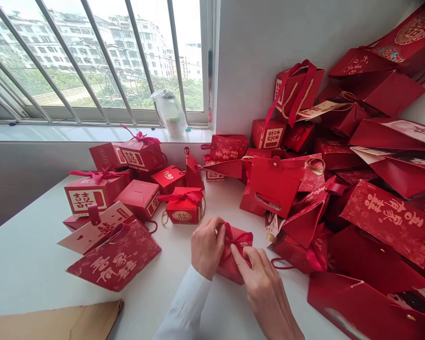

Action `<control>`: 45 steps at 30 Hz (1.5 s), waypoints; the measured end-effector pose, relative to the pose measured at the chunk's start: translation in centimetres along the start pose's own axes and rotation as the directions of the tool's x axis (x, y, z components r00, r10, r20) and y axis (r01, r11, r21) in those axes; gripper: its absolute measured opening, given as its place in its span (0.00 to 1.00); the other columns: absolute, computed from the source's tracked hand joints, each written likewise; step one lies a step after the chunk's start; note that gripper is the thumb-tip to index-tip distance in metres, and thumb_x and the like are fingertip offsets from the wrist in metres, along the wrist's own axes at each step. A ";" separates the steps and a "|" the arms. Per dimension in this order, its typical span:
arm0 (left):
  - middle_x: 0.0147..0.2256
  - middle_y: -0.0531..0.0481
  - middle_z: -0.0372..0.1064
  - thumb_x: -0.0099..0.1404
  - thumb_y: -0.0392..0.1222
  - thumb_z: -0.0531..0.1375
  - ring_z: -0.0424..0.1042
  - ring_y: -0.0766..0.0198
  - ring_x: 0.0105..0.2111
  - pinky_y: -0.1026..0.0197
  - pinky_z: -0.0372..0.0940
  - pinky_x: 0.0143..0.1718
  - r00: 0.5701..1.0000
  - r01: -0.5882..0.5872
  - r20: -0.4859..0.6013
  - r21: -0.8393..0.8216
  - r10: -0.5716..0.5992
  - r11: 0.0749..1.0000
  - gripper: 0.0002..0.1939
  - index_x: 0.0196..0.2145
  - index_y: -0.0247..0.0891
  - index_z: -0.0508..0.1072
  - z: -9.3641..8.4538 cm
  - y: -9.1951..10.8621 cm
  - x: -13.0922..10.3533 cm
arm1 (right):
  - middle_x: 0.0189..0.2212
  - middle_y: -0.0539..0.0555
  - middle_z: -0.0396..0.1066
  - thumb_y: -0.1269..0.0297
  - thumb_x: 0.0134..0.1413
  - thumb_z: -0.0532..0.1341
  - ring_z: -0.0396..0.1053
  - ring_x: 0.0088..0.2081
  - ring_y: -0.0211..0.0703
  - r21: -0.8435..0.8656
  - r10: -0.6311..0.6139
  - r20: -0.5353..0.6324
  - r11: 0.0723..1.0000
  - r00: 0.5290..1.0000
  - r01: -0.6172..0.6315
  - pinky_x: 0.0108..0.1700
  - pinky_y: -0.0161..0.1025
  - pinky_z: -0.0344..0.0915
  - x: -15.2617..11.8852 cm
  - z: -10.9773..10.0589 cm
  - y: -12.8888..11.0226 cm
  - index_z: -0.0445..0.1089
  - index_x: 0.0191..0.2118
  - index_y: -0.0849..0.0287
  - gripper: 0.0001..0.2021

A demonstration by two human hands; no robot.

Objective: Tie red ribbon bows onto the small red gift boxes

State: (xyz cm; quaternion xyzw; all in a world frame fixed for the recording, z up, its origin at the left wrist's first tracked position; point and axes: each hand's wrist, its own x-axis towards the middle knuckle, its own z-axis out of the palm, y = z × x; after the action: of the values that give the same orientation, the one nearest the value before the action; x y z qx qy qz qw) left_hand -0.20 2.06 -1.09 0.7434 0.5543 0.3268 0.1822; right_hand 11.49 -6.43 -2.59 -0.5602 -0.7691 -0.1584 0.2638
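Both hands closed on a small red box point(233, 257) at lower centre of the frame: left hand point(206, 245) gripping its left side, right hand point(264, 283) pinching the ribbon point(235, 238) on top; resting on a white table point(28, 264); more red boxes upper left, heaped red bags point(375, 189) right

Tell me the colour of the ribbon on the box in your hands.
Red, matching the small box; the ribbon shows best in the head view.
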 end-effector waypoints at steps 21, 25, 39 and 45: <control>0.24 0.52 0.63 0.66 0.35 0.45 0.62 0.63 0.23 0.63 0.48 0.25 0.994 0.052 0.079 0.229 -0.071 0.972 0.12 0.25 0.40 0.58 -0.3 0.6 -0.4 | 0.30 0.55 0.69 0.73 0.61 0.50 0.65 0.33 0.43 0.269 0.071 -0.081 0.962 0.994 -0.047 0.33 0.37 0.64 -0.6 -1.8 0.4 0.72 0.43 0.60 0.14; 0.23 0.54 0.61 0.67 0.37 0.45 0.61 0.64 0.23 0.64 0.50 0.27 0.993 0.033 0.106 0.116 -0.045 0.993 0.12 0.25 0.41 0.56 -0.7 0.1 -0.4 | 0.30 0.53 0.69 0.65 0.60 0.54 0.64 0.34 0.43 0.408 0.399 -0.061 0.847 0.915 -0.342 0.36 0.38 0.64 -0.2 -2.2 1.4 0.71 0.36 0.55 0.08; 0.26 0.54 0.63 0.61 0.35 0.47 0.62 0.65 0.25 0.64 0.55 0.29 0.999 0.002 0.049 -0.059 0.000 0.998 0.07 0.26 0.40 0.59 -0.3 -0.5 -0.4 | 0.26 0.48 0.70 0.67 0.56 0.55 0.67 0.29 0.41 0.369 0.547 0.320 0.680 0.773 -0.634 0.32 0.35 0.58 3.0 -0.5 0.3 0.63 0.26 0.55 0.08; 0.27 0.53 0.64 0.62 0.36 0.46 0.63 0.65 0.27 0.64 0.56 0.30 0.996 0.093 0.023 -0.136 -0.091 0.986 0.08 0.26 0.40 0.60 0.2 -0.6 -0.5 | 0.25 0.46 0.71 0.64 0.53 0.56 0.69 0.27 0.40 0.432 0.600 0.413 0.533 0.685 -0.728 0.29 0.34 0.56 3.3 -0.8 0.7 0.60 0.32 0.54 0.03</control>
State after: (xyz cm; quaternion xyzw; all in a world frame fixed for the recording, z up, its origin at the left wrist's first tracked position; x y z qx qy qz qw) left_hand -0.55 1.84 -1.75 0.7054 0.5628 0.3493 0.2523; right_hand 11.53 -4.10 -0.04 -0.7195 -0.5294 0.2510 0.3729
